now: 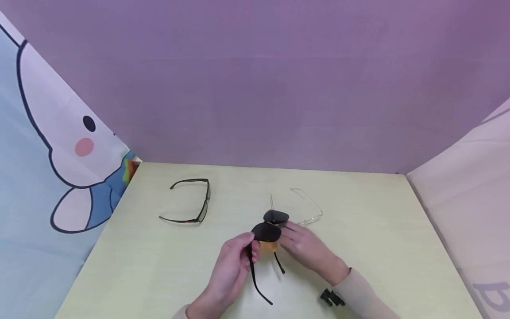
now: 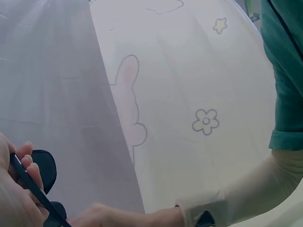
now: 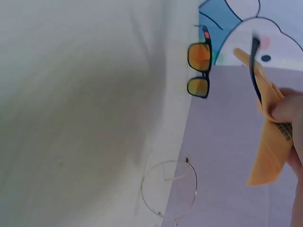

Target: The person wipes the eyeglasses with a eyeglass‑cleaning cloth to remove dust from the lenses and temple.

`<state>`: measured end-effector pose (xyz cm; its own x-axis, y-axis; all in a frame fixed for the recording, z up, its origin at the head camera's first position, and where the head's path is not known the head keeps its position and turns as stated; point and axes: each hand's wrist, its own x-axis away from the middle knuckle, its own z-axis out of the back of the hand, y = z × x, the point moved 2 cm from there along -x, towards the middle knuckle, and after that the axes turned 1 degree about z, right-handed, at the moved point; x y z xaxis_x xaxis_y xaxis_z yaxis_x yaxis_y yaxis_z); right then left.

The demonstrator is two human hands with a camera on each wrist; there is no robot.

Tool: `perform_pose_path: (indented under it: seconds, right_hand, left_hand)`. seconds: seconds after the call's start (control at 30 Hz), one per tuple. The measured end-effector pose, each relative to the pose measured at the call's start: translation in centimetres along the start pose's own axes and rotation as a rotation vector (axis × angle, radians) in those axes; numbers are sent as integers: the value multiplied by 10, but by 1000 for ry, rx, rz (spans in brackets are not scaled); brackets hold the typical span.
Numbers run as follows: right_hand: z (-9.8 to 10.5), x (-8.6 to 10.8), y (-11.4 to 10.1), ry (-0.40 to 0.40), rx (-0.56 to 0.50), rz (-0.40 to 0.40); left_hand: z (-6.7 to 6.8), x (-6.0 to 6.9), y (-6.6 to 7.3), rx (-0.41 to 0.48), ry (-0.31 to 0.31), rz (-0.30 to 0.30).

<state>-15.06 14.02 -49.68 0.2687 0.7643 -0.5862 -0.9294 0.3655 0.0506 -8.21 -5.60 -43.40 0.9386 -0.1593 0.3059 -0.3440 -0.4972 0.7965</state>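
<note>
My left hand point(image 1: 233, 263) grips a pair of black sunglasses point(image 1: 267, 231) near one hinge, its thumb by the dark lens; the temple hangs down past the fingers. In the left wrist view the left hand point(image 2: 19, 194) has its fingers curled beside a dark lens point(image 2: 45, 170). My right hand point(image 1: 307, 250) is at the other side of the sunglasses. It pinches an orange cloth point(image 3: 267, 158), folded about part of the glasses, with a black temple point(image 3: 254, 66) sticking out. In the head view the cloth point(image 1: 268, 247) shows just below the lens.
Black-framed glasses point(image 1: 204, 211) with yellowish lenses lie at the left of the table, temples unfolded. Thin wire-framed glasses point(image 1: 316, 218) lie behind my right hand. A small black device point(image 1: 332, 297) is beside the right sleeve. A purple backdrop point(image 1: 271, 97) stands behind the table point(image 1: 370, 221).
</note>
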Motion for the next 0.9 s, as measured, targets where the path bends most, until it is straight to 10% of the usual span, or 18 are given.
perform_pose_path:
  seconds: [0.57,0.73,0.9]
  right_hand:
    - [-2,8,-8,51,-144,4]
    - [4,9,-4,313,-341,-110]
    - [9,8,4,562,-429,-437]
  left_hand:
    - [6,-2,7,46,27,-74]
    - [11,-4,8,38,8,-113]
    - [13,-3,9,-21,-35,-177]
